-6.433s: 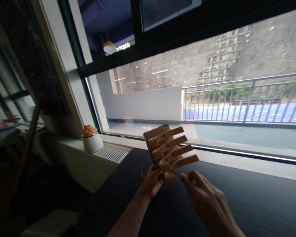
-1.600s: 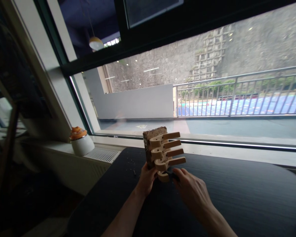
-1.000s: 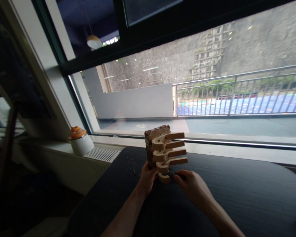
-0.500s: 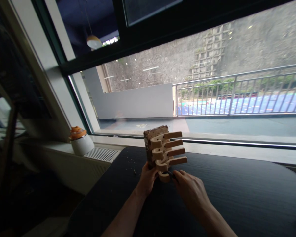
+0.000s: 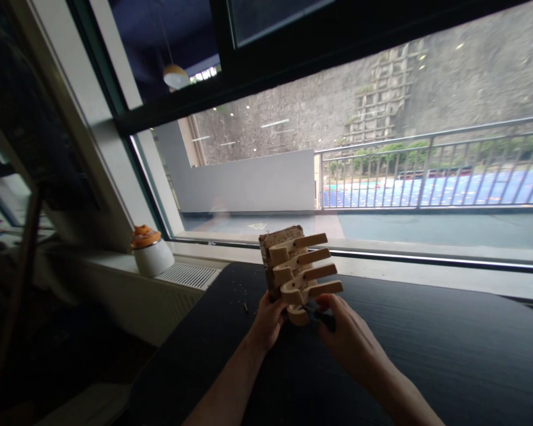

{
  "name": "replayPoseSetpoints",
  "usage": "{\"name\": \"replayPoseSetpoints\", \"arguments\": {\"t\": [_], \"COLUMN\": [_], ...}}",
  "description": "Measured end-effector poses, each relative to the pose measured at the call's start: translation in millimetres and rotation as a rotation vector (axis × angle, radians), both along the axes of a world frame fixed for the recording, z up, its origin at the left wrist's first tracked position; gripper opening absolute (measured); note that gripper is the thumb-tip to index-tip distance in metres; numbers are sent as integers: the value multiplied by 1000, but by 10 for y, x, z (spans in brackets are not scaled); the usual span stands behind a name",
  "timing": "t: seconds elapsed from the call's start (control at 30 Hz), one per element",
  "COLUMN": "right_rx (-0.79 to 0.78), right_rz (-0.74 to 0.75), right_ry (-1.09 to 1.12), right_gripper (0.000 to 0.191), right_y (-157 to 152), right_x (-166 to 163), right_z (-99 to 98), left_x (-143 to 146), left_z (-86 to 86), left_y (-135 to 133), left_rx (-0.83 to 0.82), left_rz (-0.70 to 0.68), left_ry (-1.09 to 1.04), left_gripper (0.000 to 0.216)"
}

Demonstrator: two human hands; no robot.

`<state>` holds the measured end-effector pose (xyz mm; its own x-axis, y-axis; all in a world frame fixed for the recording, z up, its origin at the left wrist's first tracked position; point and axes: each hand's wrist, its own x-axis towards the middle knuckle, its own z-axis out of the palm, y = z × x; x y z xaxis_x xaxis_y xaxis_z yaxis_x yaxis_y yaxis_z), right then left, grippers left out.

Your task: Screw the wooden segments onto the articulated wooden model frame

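The left hand (image 5: 269,324) has its fingers closed round the lower end of a rough brown block (image 5: 285,236), 4 pale wooden prongs (image 5: 316,273) jutting off its side, the whole piece tilted in the air above the black, wood-grained worktop (image 5: 430,343)! Across from it, the right hand (image 5: 349,330) curls its fingers round a slim, dark-handled tool (image 5: 327,320), pointing in beside the curved pale wooden piece (image 5: 298,316) at the bottom, contact too small to call.
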<state>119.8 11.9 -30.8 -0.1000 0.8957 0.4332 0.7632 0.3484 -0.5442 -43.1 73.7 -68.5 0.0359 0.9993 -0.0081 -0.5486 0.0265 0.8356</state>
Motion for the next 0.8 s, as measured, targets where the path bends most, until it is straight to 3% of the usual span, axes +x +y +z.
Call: {"name": "replayPoseSetpoints", "arguments": {"t": [0.17,0.33,0.47,0.67,0.8], "right_rx": [244,305,213,-122,-187], "right_rz": [133,60,-25,-128,-140], "right_ry": [-215,-320,-233,144,34], "right_gripper": [28,20,18,21,20], "right_y": [3,-8,-1,54,7], "right_x": [32,11,-18,27,2], "right_z": [5,6,-10,-20,15], "left_x": [-41,-42,-27,-18,-27], "left_z": [16,35,29,46,32], "left_y": [22,2,-20,-26,-2], "left_rx": [2,-5,26,25,10], "left_rz": [-5,1,4,37,52], "left_ry": [-43,-24,25,16,-9], "left_gripper": [44,45,47,50,51]}}
